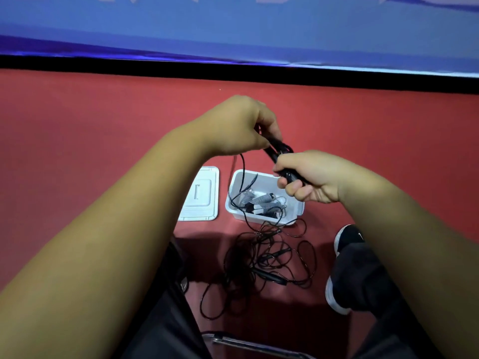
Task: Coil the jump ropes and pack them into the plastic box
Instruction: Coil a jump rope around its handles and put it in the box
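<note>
With right hand (308, 177) clamped on black thin-cord jump rope bundle (281, 150), left hand (233, 125) pinching loops: keep wraps tight, gather tail below.

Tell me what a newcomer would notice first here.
In mid-frame, the left hand and right hand grip a black jump rope bundle above the open white plastic box. Its lid lies left of it on the red floor; a tangle of black ropes sprawls nearer the person.

Red floor (77, 151) bears box (259, 218), lid (201, 195), tangled ropes (269, 257).
</note>
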A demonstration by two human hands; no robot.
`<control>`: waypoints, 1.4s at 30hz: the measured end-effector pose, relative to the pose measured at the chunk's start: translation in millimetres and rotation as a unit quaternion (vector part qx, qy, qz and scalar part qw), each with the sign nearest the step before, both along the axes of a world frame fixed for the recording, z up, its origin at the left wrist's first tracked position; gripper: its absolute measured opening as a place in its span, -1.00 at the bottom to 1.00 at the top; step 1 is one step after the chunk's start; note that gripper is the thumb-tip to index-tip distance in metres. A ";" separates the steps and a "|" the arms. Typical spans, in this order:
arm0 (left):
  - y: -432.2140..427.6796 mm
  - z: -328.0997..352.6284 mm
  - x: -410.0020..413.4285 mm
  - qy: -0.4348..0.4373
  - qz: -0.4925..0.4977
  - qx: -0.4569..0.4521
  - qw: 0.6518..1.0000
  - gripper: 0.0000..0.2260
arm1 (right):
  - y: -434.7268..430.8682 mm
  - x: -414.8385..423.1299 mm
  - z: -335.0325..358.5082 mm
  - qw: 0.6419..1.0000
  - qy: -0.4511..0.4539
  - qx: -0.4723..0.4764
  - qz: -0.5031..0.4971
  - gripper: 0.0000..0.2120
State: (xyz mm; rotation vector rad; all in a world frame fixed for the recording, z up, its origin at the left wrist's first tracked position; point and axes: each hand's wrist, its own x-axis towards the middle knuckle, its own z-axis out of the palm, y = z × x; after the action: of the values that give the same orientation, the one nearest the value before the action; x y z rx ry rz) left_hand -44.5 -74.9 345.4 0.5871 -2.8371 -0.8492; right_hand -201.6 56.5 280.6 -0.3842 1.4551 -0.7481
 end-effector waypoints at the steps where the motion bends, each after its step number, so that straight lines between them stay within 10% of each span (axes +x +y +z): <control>1: 1.9 -0.3 0.9 -0.005 -0.002 -0.013 1.000 -0.72 | -0.3 -2.5 -0.4 1.000 0.008 -0.008 -0.026 -0.92; 8: 21.5 -22.6 -6.6 -0.137 0.075 -0.096 0.983 -0.77 | -0.4 -12.2 11.1 0.990 -0.006 -0.113 -0.086 -0.85; 14: 22.4 -33.7 -12.0 -0.058 0.090 0.065 0.992 -0.90 | -1.2 -14.2 24.7 0.982 -0.010 -0.141 -0.126 -0.23; 21: 24.9 -20.8 -10.0 0.017 0.099 0.272 0.957 -0.88 | 1.6 -26.6 37.3 0.974 -0.030 -0.155 -0.161 -0.49; 42: 9.2 -28.7 -11.7 -0.043 0.194 0.164 0.966 -0.68 | 17.0 -31.5 61.5 0.962 -0.155 -0.214 -0.073 -0.84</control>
State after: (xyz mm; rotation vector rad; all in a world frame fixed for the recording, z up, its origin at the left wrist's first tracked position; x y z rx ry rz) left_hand -56.2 -65.6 316.7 1.1982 -2.5278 -1.2389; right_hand -233.1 73.4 342.1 -0.4656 1.0282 -1.1942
